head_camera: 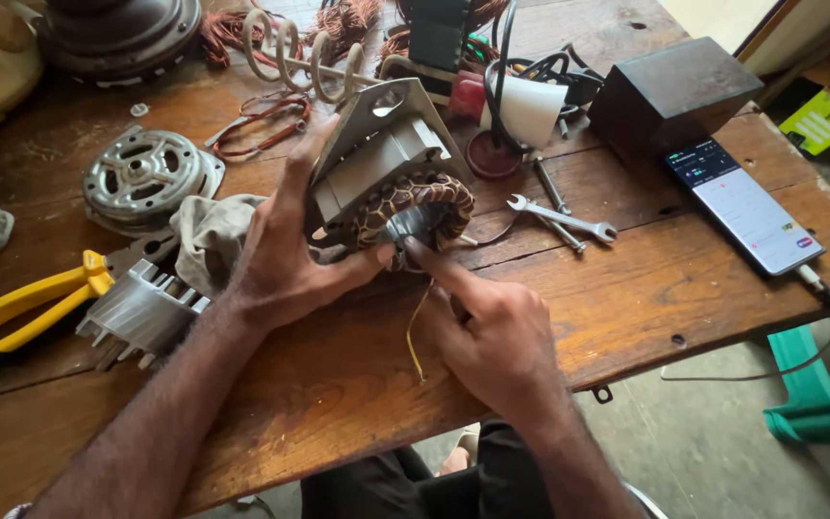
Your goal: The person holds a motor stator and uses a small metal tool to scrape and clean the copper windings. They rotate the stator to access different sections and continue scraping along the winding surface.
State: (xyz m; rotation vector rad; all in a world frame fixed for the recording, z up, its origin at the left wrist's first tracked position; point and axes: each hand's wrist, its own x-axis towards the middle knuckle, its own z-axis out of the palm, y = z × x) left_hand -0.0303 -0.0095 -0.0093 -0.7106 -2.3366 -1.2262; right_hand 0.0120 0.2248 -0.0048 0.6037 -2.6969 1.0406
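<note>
My left hand (285,255) grips a grey motor stator (386,173) tilted on its side at the middle of the wooden table (626,288); its thumb lies under the copper winding (425,197). The forefinger of my right hand (487,332) presses on the dark lower part of that winding, with the other fingers curled. A thin yellow wire (415,336) hangs from the stator down across the table between my hands.
A phone (746,207) leans on a dark block (670,91) at right. Two spanners (559,216) lie right of the stator. A motor end cover (146,178), cloth (208,235), finned metal part (141,312) and yellow-handled cutters (21,312) lie at left. Coils and cables crowd the far edge.
</note>
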